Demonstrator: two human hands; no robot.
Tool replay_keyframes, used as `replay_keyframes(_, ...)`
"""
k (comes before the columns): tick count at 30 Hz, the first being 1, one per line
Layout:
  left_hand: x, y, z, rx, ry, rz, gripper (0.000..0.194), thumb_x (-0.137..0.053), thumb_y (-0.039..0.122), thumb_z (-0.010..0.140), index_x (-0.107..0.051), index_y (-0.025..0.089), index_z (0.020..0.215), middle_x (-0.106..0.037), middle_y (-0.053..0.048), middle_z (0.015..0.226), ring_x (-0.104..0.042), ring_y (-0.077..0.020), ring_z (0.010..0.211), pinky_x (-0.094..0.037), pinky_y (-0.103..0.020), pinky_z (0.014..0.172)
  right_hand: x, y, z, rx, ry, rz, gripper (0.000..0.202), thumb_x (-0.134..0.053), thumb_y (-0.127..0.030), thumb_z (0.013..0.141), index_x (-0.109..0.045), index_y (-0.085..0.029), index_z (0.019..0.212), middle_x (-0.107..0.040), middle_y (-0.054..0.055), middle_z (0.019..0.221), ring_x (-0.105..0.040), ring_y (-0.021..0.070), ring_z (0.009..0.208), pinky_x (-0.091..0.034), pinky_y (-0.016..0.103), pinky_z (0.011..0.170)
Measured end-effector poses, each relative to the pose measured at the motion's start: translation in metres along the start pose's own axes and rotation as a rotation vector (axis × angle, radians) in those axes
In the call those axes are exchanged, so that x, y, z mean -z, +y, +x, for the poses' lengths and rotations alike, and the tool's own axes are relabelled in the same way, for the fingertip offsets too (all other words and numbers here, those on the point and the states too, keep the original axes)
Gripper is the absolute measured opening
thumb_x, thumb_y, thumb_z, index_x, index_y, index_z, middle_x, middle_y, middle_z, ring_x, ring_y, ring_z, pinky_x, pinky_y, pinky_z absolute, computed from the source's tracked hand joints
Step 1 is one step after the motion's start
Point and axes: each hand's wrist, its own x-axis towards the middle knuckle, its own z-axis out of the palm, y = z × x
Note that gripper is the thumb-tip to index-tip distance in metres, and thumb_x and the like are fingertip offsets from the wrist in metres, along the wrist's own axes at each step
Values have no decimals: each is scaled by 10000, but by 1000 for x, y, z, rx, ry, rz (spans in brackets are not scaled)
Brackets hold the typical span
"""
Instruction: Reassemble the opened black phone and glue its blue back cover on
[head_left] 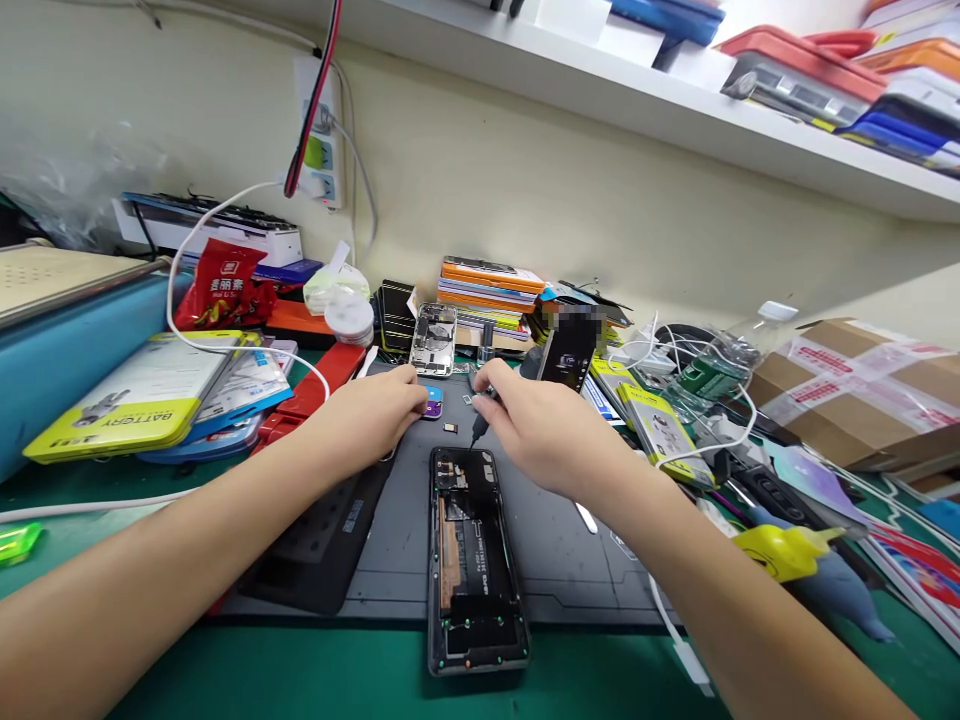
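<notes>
Clock positions taken from the opened phone (480,560), which lies long axis 12–6, innards up, straddling the near edge of the grey mat (397,575), lower end over the green tabletop (322,670).

Left hand (390,412): 11 o'clock, forearm in from 8, knuckles up, fingers curled in. Thumb and fingertips bunched, little or no gap; just beside the blue-purple piece (433,402). Cannot tell if anything is in them.

Right hand (529,425): 1 o'clock, forearm in from 4, wrist bent inward. Thumb and fingers pinched around a dark screwdriver (478,430), tip down at phone's 12 o'clock end; tip contact unclear.

Room: bare mat at 3. Black panel (322,550) close by at 9, partly under left forearm. Small metal-edged part (450,428) just off the 12 end, white-framed phone (435,340) farther out at 12. Upright dark phone (570,350) at 1, yellow packs (664,435) at 2.
</notes>
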Motion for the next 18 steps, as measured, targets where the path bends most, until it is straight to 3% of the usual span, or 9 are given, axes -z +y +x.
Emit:
replay_keyframes(2, 1, 1, 0, -1, 1, -4, 211, -491, 188, 1001, -700, 202, 971, -629, -58, 1027, -682, -244, 899, -521, -342, 718, -1, 0, -1, -2, 20, -21, 139, -441, -328, 1063, -541, -238, 1101, -699, 13, 816, -603, 214, 665, -292, 294, 568)
replay_keyframes(6, 0, 2, 0, -9, 2, -17, 206, -492, 178, 1005, -697, 196, 982, -632, -64, 1030, -683, -254, 934, -529, -351, 758, -1, 0, -2, 65, 47, 45, 119, -426, -224, 1057, -535, -226, 1105, -722, 33, 960, -633, 200, 756, -349, 286, 630)
replay_keyframes(13, 2, 5, -1, -21, 78, -40, 208, -430, 217, 1063, -630, 164, 1044, -622, -75, 1032, -664, -266, 952, -531, -377, 790, -2, 1, -3, 50, 44, 43, 86, -495, -293, 1045, -528, -226, 1087, -717, 29, 910, -621, 202, 722, -340, 284, 615)
replay_keyframes(18, 3, 7, -3, -39, 146, -74, 214, -392, 260, 1086, -578, 164, 1040, -602, -69, 1012, -637, -258, 887, -516, -380, 766, -2, 0, -8, 64, 37, 116, 103, -406, -237, 1068, -508, -246, 1082, -691, -5, 852, -578, 172, 658, -337, 272, 610)
